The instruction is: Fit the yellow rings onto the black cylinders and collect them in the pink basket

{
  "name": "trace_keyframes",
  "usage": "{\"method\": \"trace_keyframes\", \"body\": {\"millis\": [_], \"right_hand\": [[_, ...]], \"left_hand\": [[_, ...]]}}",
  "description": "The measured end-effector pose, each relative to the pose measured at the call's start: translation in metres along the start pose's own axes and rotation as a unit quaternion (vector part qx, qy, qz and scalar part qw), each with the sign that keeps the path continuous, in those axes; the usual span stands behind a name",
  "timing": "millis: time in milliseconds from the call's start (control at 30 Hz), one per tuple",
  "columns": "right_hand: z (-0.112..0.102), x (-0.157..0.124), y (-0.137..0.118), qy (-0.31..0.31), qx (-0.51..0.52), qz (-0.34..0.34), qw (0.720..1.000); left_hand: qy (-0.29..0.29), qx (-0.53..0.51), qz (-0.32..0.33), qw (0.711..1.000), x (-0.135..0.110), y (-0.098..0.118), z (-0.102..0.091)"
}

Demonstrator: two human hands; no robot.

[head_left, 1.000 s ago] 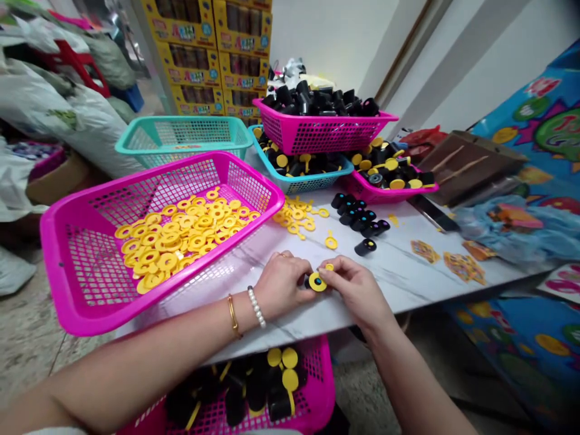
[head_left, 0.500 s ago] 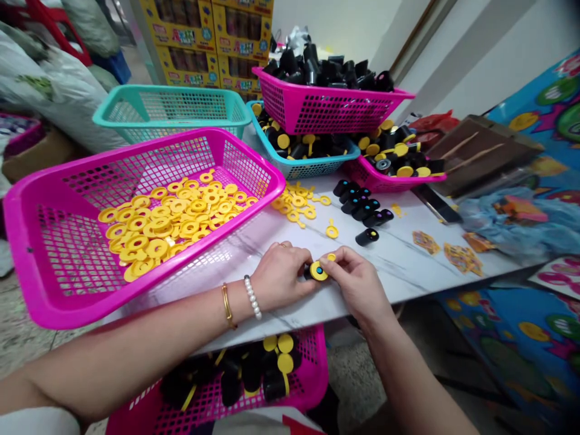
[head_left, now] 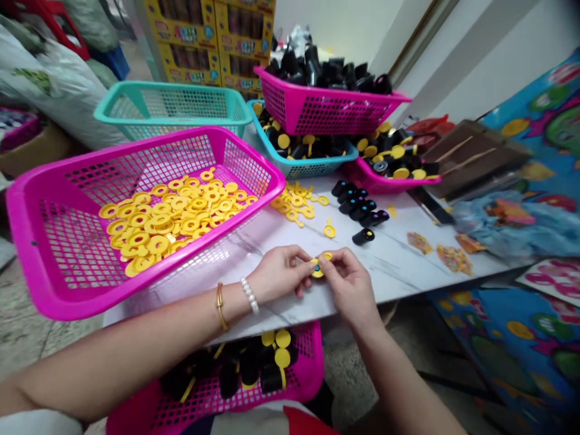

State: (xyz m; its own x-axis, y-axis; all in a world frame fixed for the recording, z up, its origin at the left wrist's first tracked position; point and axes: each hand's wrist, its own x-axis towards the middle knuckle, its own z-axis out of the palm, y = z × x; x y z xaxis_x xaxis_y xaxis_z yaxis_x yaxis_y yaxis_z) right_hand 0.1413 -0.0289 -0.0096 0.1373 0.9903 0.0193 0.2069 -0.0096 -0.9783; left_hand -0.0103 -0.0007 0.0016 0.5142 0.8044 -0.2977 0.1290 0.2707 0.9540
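Observation:
At the table's front edge, my left hand (head_left: 283,269) is closed at a yellow ring-shaped cap (head_left: 318,273) with a blue dot at its centre, its thumb on the cap. My right hand (head_left: 352,279) pinches the other side of it, near a small yellow disc (head_left: 327,256). Fingers hide most of the black cylinder under the cap. Just beyond lie a loose yellow ring with a tab (head_left: 329,229) and a black cylinder with a yellow dot (head_left: 363,236). Several more black cylinders (head_left: 361,209) stand in short rows behind it.
A pink basket (head_left: 58,305) of yellow rings stands on the left, with a heap of rings (head_left: 296,199) beside it. Pink and teal baskets (head_left: 312,166) of black parts are stacked behind. Another pink basket (head_left: 312,362) sits below the table edge. Blue plastic (head_left: 521,220) lies right.
My left thumb has moved onto the top of the yellow cap, and the left fingers have shifted down beside it. The black side of the cylinder, partly visible before, is now covered.

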Motion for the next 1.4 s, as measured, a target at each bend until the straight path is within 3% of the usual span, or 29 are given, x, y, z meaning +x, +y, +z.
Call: {"method": "trace_keyframes", "body": {"millis": [67,133,200,367,433,500,600,800,900,967,1033,1100,1200,1267,1333,1400], "right_hand": [[0.002,-0.002,-0.001,0.018,-0.001,-0.018,1.0],[0.001,-0.004,0.0,0.025,-0.002,-0.042,0.999],[-0.003,-0.004,0.001,0.003,0.001,-0.042,0.999],[-0.021,0.012,-0.004,-0.116,0.082,0.062,0.988],[-0.025,0.022,-0.013,-0.181,0.049,0.102,0.977],[-0.026,0.029,-0.022,-0.224,-0.031,0.104,0.969],[-0.023,0.033,-0.029,-0.233,-0.115,0.055,0.964],[-0.019,0.005,-0.022,-0.21,-0.129,-0.008,0.969],[-0.019,0.0,-0.022,-0.214,-0.174,-0.041,0.96],[-0.019,0.009,-0.025,-0.152,-0.261,-0.083,0.95],[-0.018,0.028,-0.028,-0.028,-0.378,-0.132,0.916],[-0.013,0.049,-0.029,0.067,-0.493,-0.132,0.857],[-0.005,0.065,-0.027,0.052,-0.624,-0.081,0.775],[-0.002,0.06,-0.024,0.016,-0.655,-0.081,0.751],[-0.004,0.044,-0.021,0.008,-0.666,-0.09,0.74],[-0.012,0.024,-0.018,0.01,-0.688,-0.086,0.721]], "left_hand": [[0.034,0.102,0.092,0.99,-0.006,-0.004,0.0],[0.072,0.21,0.177,0.959,-0.01,-0.008,0.001],[0.096,0.279,0.217,0.93,-0.01,-0.01,0.0],[0.101,0.351,0.232,0.902,-0.006,-0.012,-0.002],[0.095,0.359,0.22,0.902,-0.006,-0.011,-0.002],[0.095,0.369,0.211,0.9,-0.006,-0.009,-0.001],[0.097,0.379,0.216,0.895,-0.003,-0.005,-0.001],[0.018,0.376,0.203,0.904,0.0,-0.005,-0.009],[-0.038,0.412,0.218,0.884,-0.004,-0.001,-0.017],[-0.097,0.435,0.224,0.867,-0.009,0.004,-0.022],[-0.176,0.446,0.219,0.85,-0.015,0.008,-0.025],[-0.264,0.452,0.219,0.823,-0.023,0.011,-0.027],[-0.332,0.483,0.253,0.77,-0.033,0.013,-0.028],[-0.331,0.497,0.273,0.754,-0.038,0.015,-0.029],[-0.327,0.476,0.247,0.779,-0.038,0.017,-0.028],[-0.309,0.43,0.195,0.826,-0.033,0.019,-0.027]]}}
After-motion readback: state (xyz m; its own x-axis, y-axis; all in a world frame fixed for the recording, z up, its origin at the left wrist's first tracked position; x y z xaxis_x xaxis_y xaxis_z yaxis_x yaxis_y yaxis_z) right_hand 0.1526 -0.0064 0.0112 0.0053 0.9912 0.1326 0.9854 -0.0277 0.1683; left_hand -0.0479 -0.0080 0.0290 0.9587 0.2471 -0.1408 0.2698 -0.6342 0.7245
